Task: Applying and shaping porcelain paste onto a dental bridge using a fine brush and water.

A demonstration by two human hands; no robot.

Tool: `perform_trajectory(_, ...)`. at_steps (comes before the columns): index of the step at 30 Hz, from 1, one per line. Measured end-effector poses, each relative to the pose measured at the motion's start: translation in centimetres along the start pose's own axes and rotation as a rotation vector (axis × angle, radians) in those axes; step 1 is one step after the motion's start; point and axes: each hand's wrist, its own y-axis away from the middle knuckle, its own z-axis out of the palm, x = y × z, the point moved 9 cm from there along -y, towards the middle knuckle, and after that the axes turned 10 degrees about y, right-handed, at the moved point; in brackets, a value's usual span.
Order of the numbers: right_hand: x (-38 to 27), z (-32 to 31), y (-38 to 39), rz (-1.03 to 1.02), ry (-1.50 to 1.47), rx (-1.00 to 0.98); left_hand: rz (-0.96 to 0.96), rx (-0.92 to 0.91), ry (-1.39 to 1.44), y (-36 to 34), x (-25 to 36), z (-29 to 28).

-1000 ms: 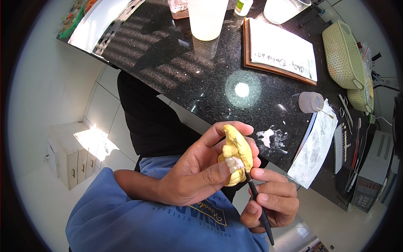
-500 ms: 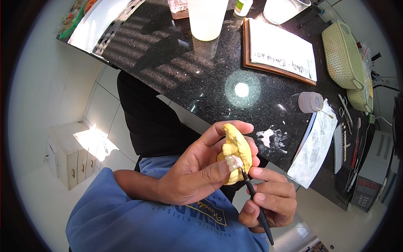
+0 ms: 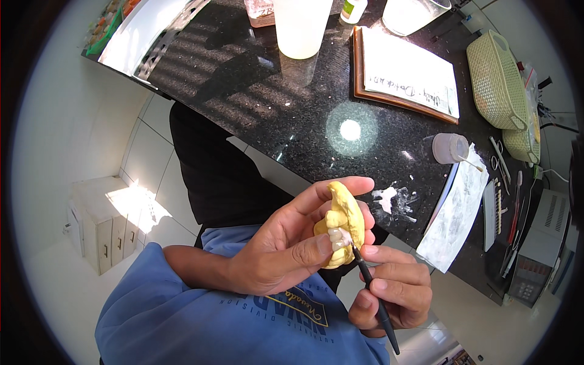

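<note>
Left hand (image 3: 286,249): raised over the lap, near the black counter's edge; fingers curled around a yellow plaster model (image 3: 342,222), thumb pressed on its near side, index finger stretched along its far side; grip closed and firm.

Yellow plaster model: lumpy cast, held upright in the left hand, in the lower middle of the view; a pale whitish patch on its near right side.

Right hand (image 3: 392,289): just right of and nearer than the left hand; fingers folded tight in a pen hold around a thin black tool (image 3: 372,293); fingertips close to the model's lower edge.

Thin black tool: slanting from lower right up to the left; its tip touching the whitish patch on the model.

Black counter (image 3: 255,91): speckled stone, filling the far half of the view; a bright light spot reflected near its middle.

White smears (image 3: 389,199): on the counter's near edge, just beyond the model.

Small clear jar (image 3: 449,148): right of the light spot, a thin stick resting at its mouth.

White paper sheet (image 3: 457,213): near right, lying beside the jar.

Tray with a written paper (image 3: 406,68): far right of centre, brown rim.

Woven basket (image 3: 496,82): far right, pale yellow-green.

Translucent cup (image 3: 301,27): far middle, standing upright.

Blue shirt (image 3: 201,316): lower left, below both hands.
</note>
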Motion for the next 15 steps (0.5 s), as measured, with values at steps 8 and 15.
perform_trajectory(8,0.3,-2.9,0.8,-0.020,0.085,0.102,-0.037,0.047,-0.035,0.0,0.1,0.0)
perform_trajectory(15,5.2,-5.5,2.0,0.472,0.257,0.117,-0.177,0.114,-0.028,0.6,-0.7,-1.5)
